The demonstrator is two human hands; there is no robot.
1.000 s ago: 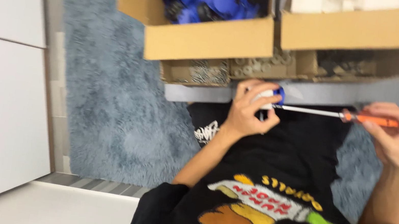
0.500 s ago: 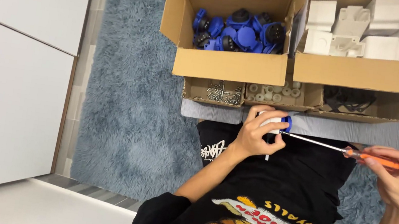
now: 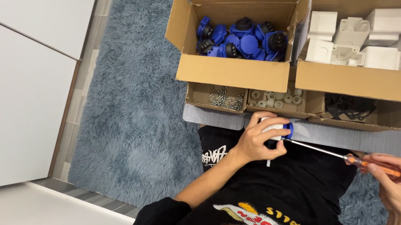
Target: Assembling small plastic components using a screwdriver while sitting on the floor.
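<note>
Head view, looking down over a black printed shirt [image 3: 275,210] and a shaggy blue-grey rug [image 3: 132,119].

Left hand [image 3: 257,142] curled around a small white-and-blue plastic part [image 3: 277,128], fingers wrapped over its top and thumb pressed on its side, held over the lap just in front of the grey mat [image 3: 352,138].

Right hand [image 3: 397,187] closed on the orange handle of a screwdriver [image 3: 344,157], fingertips pinching the grip; thin metal shaft stretched leftward, tip meeting the blue end of the held part.

Beyond the hands: open cardboard box [image 3: 231,73] of blue and black round parts [image 3: 241,39]; beside it, to the right, a larger carton [image 3: 369,82] of white plastic housings [image 3: 370,39]. Nearer, a row of low trays: screws [image 3: 223,97], small white rings [image 3: 275,99], black loops [image 3: 350,105]. White cabinet doors [image 3: 19,78] on the left.
</note>
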